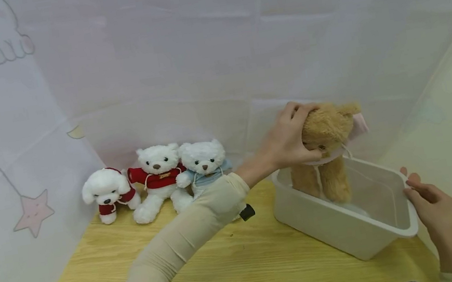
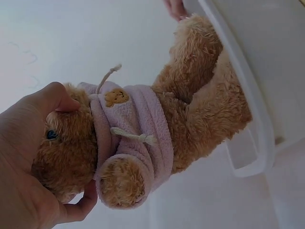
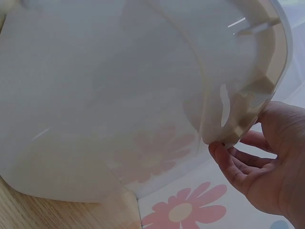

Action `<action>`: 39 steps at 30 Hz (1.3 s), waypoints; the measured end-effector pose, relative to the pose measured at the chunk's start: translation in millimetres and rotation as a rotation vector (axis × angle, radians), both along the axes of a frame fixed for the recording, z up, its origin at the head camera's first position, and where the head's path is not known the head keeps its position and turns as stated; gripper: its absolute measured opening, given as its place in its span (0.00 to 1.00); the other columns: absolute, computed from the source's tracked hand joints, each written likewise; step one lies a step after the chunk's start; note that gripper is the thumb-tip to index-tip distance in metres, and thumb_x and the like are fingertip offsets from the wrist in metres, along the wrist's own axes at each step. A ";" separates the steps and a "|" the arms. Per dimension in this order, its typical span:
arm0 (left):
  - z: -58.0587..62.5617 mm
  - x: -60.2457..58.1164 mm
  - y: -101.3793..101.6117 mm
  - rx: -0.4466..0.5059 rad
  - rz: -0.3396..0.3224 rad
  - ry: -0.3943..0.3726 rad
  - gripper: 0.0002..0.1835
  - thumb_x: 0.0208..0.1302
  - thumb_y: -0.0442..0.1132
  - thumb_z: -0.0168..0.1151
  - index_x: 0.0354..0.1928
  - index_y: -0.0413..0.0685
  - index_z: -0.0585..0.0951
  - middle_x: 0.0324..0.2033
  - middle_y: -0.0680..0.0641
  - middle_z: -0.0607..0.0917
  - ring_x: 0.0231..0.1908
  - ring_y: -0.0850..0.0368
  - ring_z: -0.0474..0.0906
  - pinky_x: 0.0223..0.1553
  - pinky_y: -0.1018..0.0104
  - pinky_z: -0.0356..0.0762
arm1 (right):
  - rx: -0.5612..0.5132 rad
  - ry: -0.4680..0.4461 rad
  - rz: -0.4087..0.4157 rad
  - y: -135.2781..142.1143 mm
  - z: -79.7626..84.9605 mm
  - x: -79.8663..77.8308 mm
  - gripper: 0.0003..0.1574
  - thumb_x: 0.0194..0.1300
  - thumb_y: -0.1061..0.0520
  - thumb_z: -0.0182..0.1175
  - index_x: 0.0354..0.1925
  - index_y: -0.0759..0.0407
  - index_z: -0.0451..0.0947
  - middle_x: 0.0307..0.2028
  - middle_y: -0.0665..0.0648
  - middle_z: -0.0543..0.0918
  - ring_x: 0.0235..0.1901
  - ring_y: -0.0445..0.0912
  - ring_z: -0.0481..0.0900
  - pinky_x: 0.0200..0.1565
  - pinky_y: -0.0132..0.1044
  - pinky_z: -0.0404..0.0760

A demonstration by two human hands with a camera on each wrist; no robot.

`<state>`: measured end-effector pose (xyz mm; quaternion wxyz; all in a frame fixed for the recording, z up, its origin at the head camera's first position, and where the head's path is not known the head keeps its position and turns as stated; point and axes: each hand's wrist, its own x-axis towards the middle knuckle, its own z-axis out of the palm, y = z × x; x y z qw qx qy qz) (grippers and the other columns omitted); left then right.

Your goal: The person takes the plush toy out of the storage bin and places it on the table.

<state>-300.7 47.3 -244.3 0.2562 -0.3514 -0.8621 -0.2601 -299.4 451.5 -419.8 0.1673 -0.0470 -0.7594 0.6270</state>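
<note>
A brown teddy bear (image 1: 329, 128) in a pale pink hoodie is upright at the white plastic bin (image 1: 330, 225), its legs inside the rim. My left hand (image 1: 291, 138) grips the bear by its head, thumb and fingers spread around it. In the left wrist view, the hoodie (image 2: 138, 119) shows a small bear patch and drawstrings. My right hand (image 1: 433, 207) holds the bin's right end at the rim. Seen from the right wrist, the fingers of that hand (image 3: 267, 167) curl under the rim's corner. Whether the bear's feet touch the bin floor is hidden.
A white plush dog (image 1: 106, 190) in red, a white bear in a red sweater (image 1: 163, 177) and a white bear in blue (image 1: 204, 161) sit in a row along the back left of the wooden table (image 1: 236, 266). Printed cloth walls (image 1: 179, 60) enclose the table.
</note>
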 end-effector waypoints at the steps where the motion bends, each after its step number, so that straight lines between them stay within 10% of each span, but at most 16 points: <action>1: 2.9 2.2 -3.9 0.015 -0.003 0.009 0.51 0.49 0.51 0.78 0.75 0.53 0.63 0.60 0.45 0.67 0.56 0.54 0.67 0.51 0.68 0.72 | 0.003 0.000 -0.005 -0.2 0.1 -0.3 0.18 0.66 0.56 0.70 0.55 0.55 0.87 0.34 0.34 0.85 0.35 0.27 0.80 0.32 0.20 0.77; 22: 21.3 5.4 -73.1 0.249 -0.018 0.121 0.47 0.49 0.44 0.76 0.72 0.44 0.68 0.60 0.44 0.72 0.53 0.54 0.74 0.48 0.68 0.76 | -0.156 -0.018 -0.360 27.5 -3.4 20.4 0.14 0.63 0.62 0.68 0.46 0.50 0.91 0.25 0.36 0.84 0.24 0.30 0.79 0.23 0.21 0.75; 39: -19.1 -30.4 -83.6 0.196 0.034 -0.043 0.45 0.50 0.45 0.77 0.72 0.49 0.69 0.60 0.45 0.74 0.54 0.51 0.75 0.50 0.58 0.78 | -0.247 0.070 -0.605 52.9 -2.6 58.5 0.17 0.63 0.65 0.59 0.44 0.44 0.83 0.32 0.42 0.78 0.26 0.32 0.74 0.20 0.20 0.71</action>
